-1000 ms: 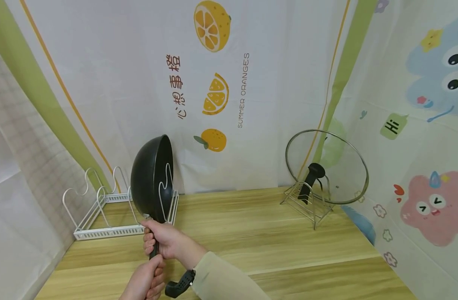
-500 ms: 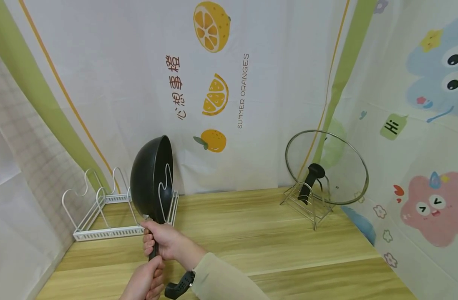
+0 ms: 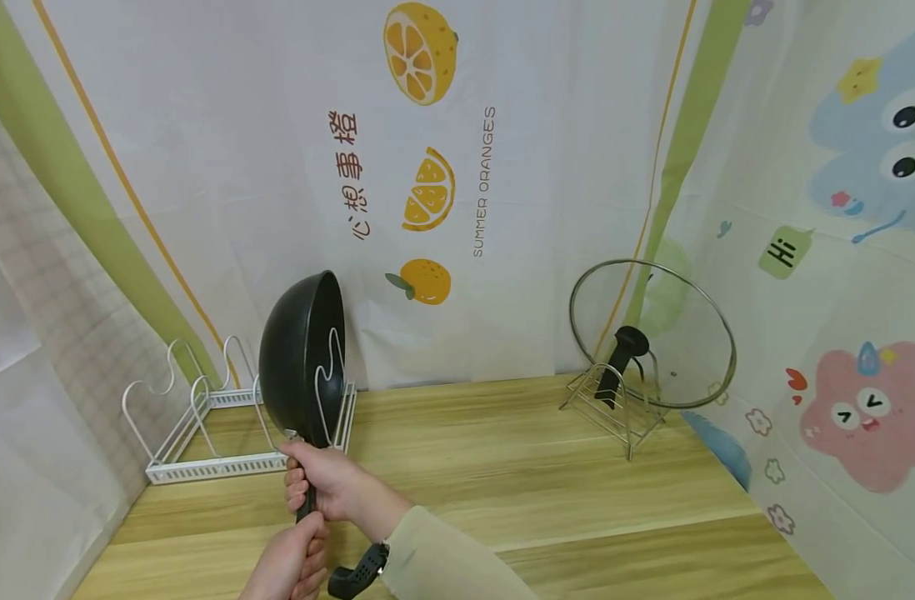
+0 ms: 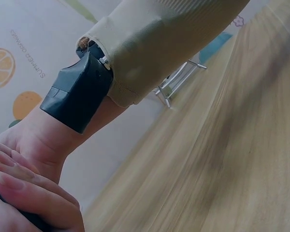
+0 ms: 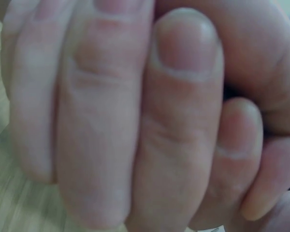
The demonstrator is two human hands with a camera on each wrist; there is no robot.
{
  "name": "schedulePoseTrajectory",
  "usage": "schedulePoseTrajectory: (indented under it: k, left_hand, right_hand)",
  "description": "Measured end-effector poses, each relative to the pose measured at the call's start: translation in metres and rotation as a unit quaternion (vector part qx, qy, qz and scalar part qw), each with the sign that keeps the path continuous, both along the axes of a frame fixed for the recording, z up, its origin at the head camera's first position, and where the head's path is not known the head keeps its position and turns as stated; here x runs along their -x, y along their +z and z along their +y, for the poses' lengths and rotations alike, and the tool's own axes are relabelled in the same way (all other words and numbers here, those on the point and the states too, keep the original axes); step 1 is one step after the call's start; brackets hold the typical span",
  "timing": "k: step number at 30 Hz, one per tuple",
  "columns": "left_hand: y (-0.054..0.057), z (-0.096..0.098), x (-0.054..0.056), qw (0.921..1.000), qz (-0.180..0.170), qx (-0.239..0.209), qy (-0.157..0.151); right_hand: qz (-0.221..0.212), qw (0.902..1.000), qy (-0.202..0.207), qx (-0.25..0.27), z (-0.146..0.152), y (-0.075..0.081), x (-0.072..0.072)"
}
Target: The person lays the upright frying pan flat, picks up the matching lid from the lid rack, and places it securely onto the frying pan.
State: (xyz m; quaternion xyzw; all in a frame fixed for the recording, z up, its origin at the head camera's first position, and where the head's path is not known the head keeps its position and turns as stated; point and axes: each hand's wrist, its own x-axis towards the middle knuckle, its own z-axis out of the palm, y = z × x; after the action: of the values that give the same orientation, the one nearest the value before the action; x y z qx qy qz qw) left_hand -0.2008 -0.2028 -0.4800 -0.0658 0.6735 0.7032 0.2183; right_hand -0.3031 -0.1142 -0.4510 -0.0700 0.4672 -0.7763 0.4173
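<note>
A black wok [image 3: 287, 358] stands on its side in the right end of a white wire rack [image 3: 225, 465], its hollow facing right and its handle toward me. My right hand [image 3: 330, 483] grips the handle close to the pan. Just below it, my left hand [image 3: 288, 560] holds the handle's lower end. In the left wrist view, curled left fingers [image 4: 34, 193] lie round the dark handle, below the right forearm with its black wrist strap [image 4: 77, 92]. Curled fingers [image 5: 174, 135] fill the right wrist view and hide most of the handle.
On the right of the wooden table [image 3: 457, 467], a small wire stand [image 3: 615, 425] bears a glass lid [image 3: 697, 333] with a black handle [image 3: 618, 367]. Behind hangs a white curtain [image 3: 547, 208] printed with oranges. Rack wires [image 3: 202, 408] rise left of the wok.
The head view has shifted very slightly. Both hands, the wok and the rack otherwise look the same.
</note>
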Motion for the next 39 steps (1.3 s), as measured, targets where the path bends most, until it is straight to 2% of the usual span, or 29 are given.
schedulePoseTrajectory:
  k: [23,39]
  left_hand:
    - [0.007,-0.001,-0.001,0.9998,0.002,0.015,0.009]
    - [0.014,-0.001,-0.003,0.9977,0.014,0.058,0.032]
  right_hand:
    - [0.010,0.9999,-0.011,0.006,-0.002,0.004,0.000]
    - [0.014,0.9998,-0.007,0.011,-0.002,0.010,-0.001]
